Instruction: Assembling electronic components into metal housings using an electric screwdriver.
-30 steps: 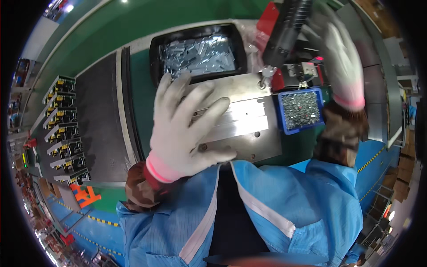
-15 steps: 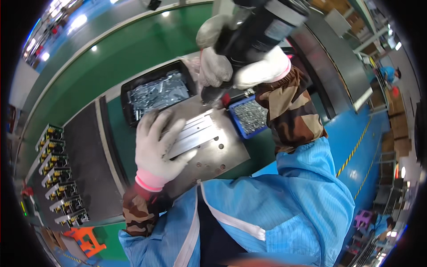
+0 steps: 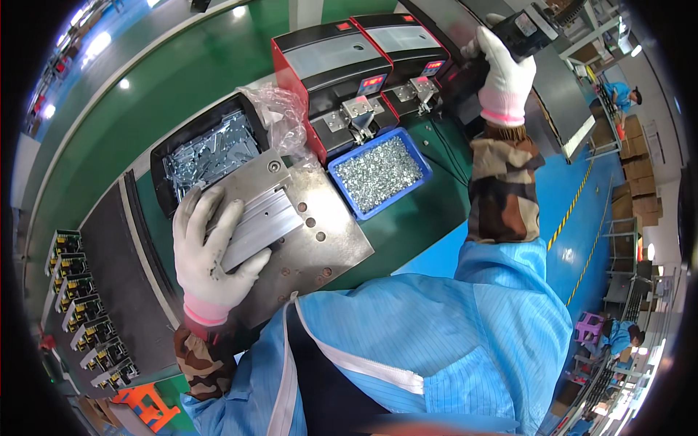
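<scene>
Black power tool (image 3: 515, 38) gripped in right hand's (image 3: 507, 78) fingers, now shifted to upper right, left hand (image 3: 207, 258) spread-fingered on silver bar (image 3: 265, 227) left of centre, red-digit display (image 3: 373, 83) uncovered

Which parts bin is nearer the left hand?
The black bin, holding flat grey pieces; its near edge lies close by the left hand. The blue bin, filled with small shiny parts, sits farther right.
</scene>
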Action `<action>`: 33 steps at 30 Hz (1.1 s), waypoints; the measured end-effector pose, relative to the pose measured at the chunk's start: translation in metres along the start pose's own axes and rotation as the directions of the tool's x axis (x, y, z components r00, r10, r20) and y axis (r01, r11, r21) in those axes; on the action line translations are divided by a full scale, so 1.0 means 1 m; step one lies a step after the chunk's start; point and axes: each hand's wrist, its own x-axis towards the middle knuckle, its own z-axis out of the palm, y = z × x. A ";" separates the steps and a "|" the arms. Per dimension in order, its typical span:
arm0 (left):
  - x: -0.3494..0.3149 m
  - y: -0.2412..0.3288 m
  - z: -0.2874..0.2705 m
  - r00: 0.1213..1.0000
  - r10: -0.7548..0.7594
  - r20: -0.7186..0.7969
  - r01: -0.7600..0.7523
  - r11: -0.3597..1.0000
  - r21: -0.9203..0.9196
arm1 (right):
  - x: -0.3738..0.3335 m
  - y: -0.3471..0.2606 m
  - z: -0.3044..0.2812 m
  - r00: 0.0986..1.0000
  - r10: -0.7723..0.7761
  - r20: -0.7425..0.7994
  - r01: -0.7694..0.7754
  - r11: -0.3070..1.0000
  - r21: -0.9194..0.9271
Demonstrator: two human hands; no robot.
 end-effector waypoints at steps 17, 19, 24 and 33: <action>-0.002 -0.004 0.000 0.996 -0.017 -0.083 0.010 0.997 -0.078 | -0.030 -0.067 0.055 0.838 0.078 0.540 -0.427 0.709 0.561; -0.002 -0.007 0.000 0.996 -0.021 -0.082 0.015 0.997 -0.080 | -0.040 -0.087 0.082 0.728 -0.028 0.685 -0.546 0.580 0.604; -0.006 -0.010 0.001 0.998 -0.013 -0.065 0.008 0.997 -0.081 | -0.073 -0.086 0.151 0.637 -0.155 0.755 -0.511 0.648 0.565; -0.009 -0.014 0.006 0.993 -0.003 -0.119 -0.011 0.993 -0.120 | -0.086 -0.089 0.164 0.603 0.027 0.798 -0.492 0.799 0.345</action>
